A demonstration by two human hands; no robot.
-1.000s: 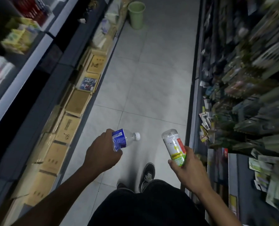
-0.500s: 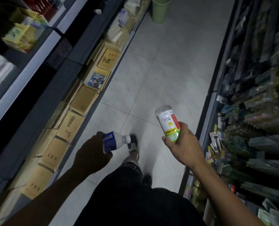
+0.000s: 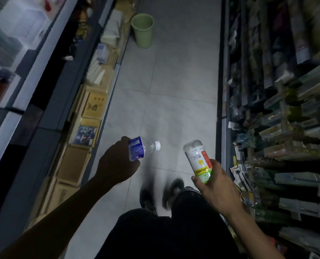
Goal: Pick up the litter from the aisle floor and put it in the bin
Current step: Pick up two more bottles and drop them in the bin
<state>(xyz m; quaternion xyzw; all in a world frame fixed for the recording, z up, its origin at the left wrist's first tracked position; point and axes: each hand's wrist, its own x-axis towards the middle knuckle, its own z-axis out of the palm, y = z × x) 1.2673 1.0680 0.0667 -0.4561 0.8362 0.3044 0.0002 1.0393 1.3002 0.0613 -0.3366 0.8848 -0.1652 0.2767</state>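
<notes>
On the far left stood a tall shelf with packs that were too blurry to read. Below it, a row of brown boxes sat along the edge of the gray floor. Next came the left hand, low over the floor, with its back turned up. Its fingers were curled tight around the bottom of a clear water bottle with a blue label. The bottle lay almost on its side, and its white cap pointed to the right. Far up the aisle, well apart from both hands, a green bin stood upright on the floor, close to the left shelf. Under the hands were two dark shoes, blurry, and dark trousers. The right hand was near the left one. Its fingers and thumb were wrapped around the green bottom of a small white drink bottle with a red patch on its label. That bottle tipped up and a little to the left, clear top end up. On the far right, another shelf was packed with small goods, too blurred to tell.
</notes>
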